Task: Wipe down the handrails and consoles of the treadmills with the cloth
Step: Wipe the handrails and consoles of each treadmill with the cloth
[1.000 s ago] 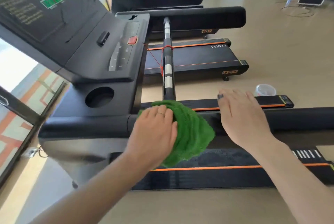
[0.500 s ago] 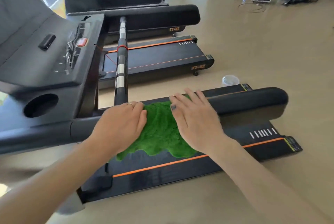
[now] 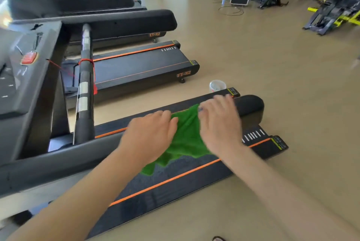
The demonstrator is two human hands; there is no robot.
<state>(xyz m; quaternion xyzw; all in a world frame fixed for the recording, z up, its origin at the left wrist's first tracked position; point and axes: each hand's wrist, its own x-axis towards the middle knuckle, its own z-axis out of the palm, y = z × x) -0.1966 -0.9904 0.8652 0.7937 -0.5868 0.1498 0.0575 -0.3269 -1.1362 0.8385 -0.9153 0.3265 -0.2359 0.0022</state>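
Note:
A green cloth (image 3: 185, 135) is draped over the near black padded handrail (image 3: 251, 106) of the closest treadmill. My left hand (image 3: 150, 133) lies flat on the cloth's left part, fingers straight. My right hand (image 3: 220, 124) presses on the cloth's right part, fingers spread and blurred by motion. The cloth's lower edge hangs over the running belt (image 3: 175, 184). The console (image 3: 23, 69) with a red stop button (image 3: 28, 58) is at the left. A centre bar (image 3: 84, 85) with a red cord wound round it runs away from the handrail.
A second treadmill (image 3: 140, 65) stands just beyond, with several more behind it. A clear plastic cup (image 3: 217, 85) sits on the floor between the two. Equipment cases and gym frames (image 3: 331, 7) stand at the far right across the tan floor.
Both hands and the cloth have slid to the right along the handrail toward its rounded end. The right hand came onto the cloth. The view has swung right.

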